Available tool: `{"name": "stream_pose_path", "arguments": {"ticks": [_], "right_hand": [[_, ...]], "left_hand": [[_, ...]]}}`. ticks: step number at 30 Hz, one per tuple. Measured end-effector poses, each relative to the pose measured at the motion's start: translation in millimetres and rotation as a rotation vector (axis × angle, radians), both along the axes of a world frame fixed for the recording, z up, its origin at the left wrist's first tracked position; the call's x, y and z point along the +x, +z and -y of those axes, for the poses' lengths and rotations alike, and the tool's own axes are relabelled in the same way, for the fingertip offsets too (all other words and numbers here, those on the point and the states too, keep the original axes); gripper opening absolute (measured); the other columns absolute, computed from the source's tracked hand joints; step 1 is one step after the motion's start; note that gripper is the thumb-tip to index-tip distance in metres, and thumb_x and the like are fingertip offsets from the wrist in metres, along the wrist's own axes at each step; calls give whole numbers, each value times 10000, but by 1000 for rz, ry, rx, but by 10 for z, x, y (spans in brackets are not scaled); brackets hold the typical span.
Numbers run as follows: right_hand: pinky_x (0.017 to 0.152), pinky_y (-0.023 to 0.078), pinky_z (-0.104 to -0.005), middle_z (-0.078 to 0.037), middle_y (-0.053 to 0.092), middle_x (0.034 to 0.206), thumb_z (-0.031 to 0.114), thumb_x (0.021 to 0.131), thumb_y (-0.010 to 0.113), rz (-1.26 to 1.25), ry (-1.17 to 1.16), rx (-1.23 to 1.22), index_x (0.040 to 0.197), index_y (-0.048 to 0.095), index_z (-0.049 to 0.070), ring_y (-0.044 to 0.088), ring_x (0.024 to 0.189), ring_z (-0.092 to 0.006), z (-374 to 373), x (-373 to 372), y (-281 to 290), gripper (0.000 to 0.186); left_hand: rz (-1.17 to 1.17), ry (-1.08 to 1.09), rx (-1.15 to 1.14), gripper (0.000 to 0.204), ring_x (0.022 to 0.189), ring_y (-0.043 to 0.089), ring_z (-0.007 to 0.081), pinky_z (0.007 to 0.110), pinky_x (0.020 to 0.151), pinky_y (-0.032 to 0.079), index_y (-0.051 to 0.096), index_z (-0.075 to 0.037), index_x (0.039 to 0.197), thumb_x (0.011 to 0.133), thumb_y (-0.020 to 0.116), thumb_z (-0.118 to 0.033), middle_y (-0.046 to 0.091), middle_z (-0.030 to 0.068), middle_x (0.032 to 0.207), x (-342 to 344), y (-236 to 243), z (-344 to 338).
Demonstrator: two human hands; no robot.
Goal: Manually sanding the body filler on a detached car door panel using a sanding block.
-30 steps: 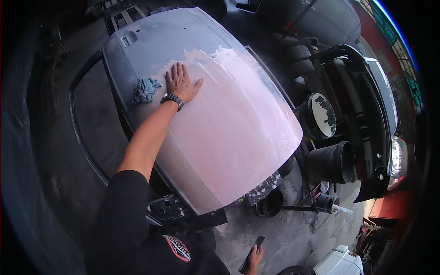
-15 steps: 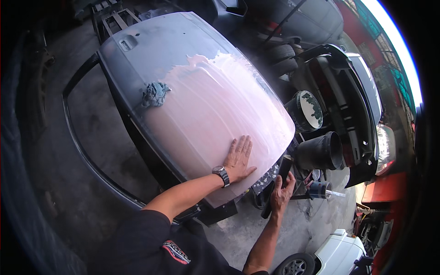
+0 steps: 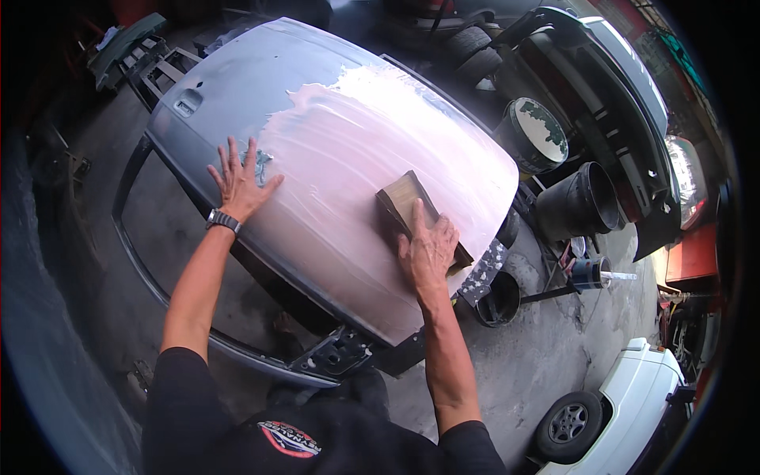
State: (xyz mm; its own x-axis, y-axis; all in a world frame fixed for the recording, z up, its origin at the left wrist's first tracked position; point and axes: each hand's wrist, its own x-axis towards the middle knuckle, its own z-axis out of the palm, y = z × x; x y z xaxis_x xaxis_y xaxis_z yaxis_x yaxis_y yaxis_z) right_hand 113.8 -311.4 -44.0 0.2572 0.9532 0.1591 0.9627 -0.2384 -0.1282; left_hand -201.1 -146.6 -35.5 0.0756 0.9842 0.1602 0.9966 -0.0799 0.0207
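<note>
A car door (image 3: 317, 59) lies flat before me, its outer skin up. Smooth pinkish-white filler (image 3: 348, 158) covers much of it, with a ragged edge against the grey paint. My right hand (image 3: 430, 252) grips a long brown sanding block (image 3: 404, 192) that rests on the filler near the door's right side. Spread wide, the fingers of my left hand (image 3: 241, 188) reach over the left edge of the panel. A crumpled blue-grey cloth (image 3: 262, 165) lies right behind that hand, partly hidden by it. Whether the hand touches the cloth I cannot tell.
Beyond the door's right edge stand a filler-smeared bucket (image 3: 542, 131), a black bucket (image 3: 580, 202) and a small can (image 3: 590, 273) with a stick. A dark bumper (image 3: 594, 111) leans farther right. The door's empty window frame (image 3: 131, 261) sticks out left. A white car part with a wheel (image 3: 570, 427) sits lower right.
My left hand has moved up and left, from the filler's near part to beside the cloth. My right hand has brought the sanding block from beside the door onto the filler.
</note>
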Motion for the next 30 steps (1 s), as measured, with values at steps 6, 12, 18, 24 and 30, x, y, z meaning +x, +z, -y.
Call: {"name": "stream_pose_path", "arguments": {"ticks": [6,12,18,24,30], "right_hand": [[1014,397,-516,-305,543,1259,303,803,794,74,-217,97,1457,456,-1,542,1159,-431,-81,-258,-121,796],[977,427,-510,-330,515,1257,328,738,838,202,18,133,1427,469,-43,551,1090,-420,133,-1392,-340,865],[840,457,-459,-197,580,1133,378,839,760,96,-171,95,1329,527,-18,576,1071,-349,-835,-766,-5,672],[877,439,-452,-214,559,1130,405,861,710,61,-156,133,1321,534,-29,548,1072,-365,-783,-1343,-311,657],[799,453,-480,-225,563,1144,473,848,736,144,-72,107,1427,476,-13,574,1019,-353,-768,-1104,-123,799]], "left_hand": [[490,-473,381,471,1165,581,395,484,1013,469,665,-93,1254,856,780,-317,610,189,1277,-443,-617,-665],[755,-648,287,215,870,644,342,439,766,533,683,-54,938,865,783,-229,665,131,914,-334,-392,-691],[897,-960,52,348,727,635,358,427,654,516,608,-37,812,799,843,-294,634,145,763,804,220,-509],[896,-1014,23,204,757,651,380,452,666,526,605,-58,848,799,773,-163,642,144,773,1582,230,-437],[784,-635,257,262,931,620,353,458,788,476,613,-78,973,771,780,-89,618,120,911,705,-144,-955]]}}
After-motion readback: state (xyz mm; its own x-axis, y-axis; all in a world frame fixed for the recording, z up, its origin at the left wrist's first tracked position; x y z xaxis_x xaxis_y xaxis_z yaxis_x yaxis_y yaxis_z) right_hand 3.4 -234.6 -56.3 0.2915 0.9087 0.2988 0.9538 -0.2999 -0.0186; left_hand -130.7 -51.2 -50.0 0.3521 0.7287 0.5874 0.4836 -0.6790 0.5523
